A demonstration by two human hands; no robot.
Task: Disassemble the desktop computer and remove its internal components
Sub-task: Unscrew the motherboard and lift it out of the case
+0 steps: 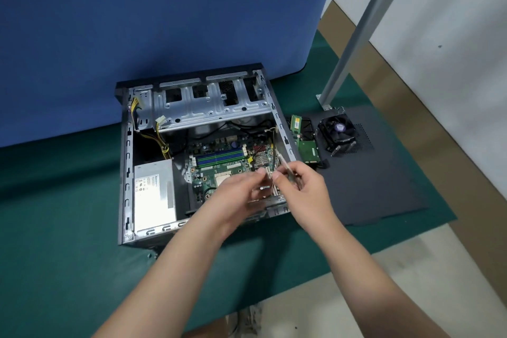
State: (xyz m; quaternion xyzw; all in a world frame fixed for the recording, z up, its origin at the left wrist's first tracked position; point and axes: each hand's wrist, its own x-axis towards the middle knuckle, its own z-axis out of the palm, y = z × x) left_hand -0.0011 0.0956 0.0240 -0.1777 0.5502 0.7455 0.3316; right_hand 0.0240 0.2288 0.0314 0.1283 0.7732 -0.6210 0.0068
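Plainly the work is well under way: the case (197,156) lies on its side on the green surface (68,200), open face up, so every part inside can be reached from above. Its side panel (370,173) lies flat just to the right and serves as a tray; on it sit the cooler (340,132), a memory stick (296,121) and a drive (310,152), kept together and clear of the work.

Both hands meet over the lower right corner of the motherboard (219,164), near the slots. The right hand (301,189) pinches a thin card or bracket (285,167), its grip narrow, thumb against fingers, holding the part tilted above the board. The left hand (241,195) reaches in with fingers loosely bent toward the same part; blur hides whether it actually holds anything, so I cannot tell its grip.

My guess is that the left hand steadies or guides the part while the right lifts it free. The power supply (155,192) is in its corner at lower left, with its yellow cables (162,143) running upward, and the drive cage (208,104) spans the far end.
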